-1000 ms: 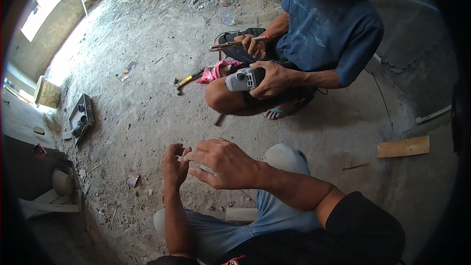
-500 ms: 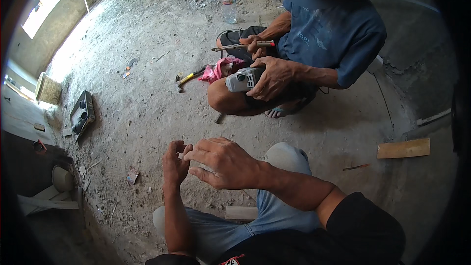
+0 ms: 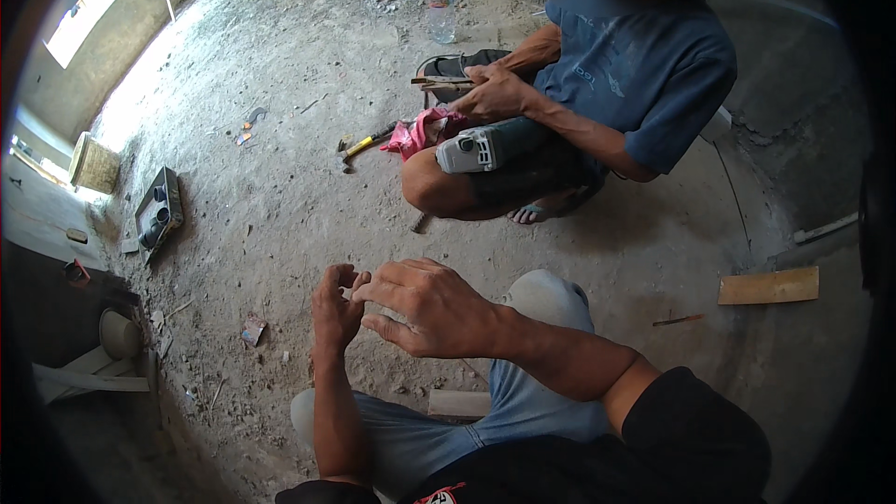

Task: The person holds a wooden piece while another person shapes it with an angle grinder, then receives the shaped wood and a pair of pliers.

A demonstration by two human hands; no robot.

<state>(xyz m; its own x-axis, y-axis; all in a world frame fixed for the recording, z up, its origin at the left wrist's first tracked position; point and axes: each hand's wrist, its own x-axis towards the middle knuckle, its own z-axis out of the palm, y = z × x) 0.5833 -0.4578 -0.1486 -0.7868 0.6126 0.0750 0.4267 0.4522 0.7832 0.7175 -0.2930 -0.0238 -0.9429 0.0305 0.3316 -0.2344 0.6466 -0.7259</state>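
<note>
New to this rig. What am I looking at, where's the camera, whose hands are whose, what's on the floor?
There is no machine: a person works bare-handed, and a fisheye camera on their head looks down, so straight edges bend. The forearms coming in from the bottom are theirs: left hand and right hand, raised close together over a blue-jeaned knee. Whether the fingers pinch anything is too small to tell. Opposite squats a co-worker in a blue shirt, with a grey power tool resting on the lap. On the dusty concrete floor lie a yellow-handled hammer, a pink rag, a clear plastic bottle and a flat wooden board.
</note>
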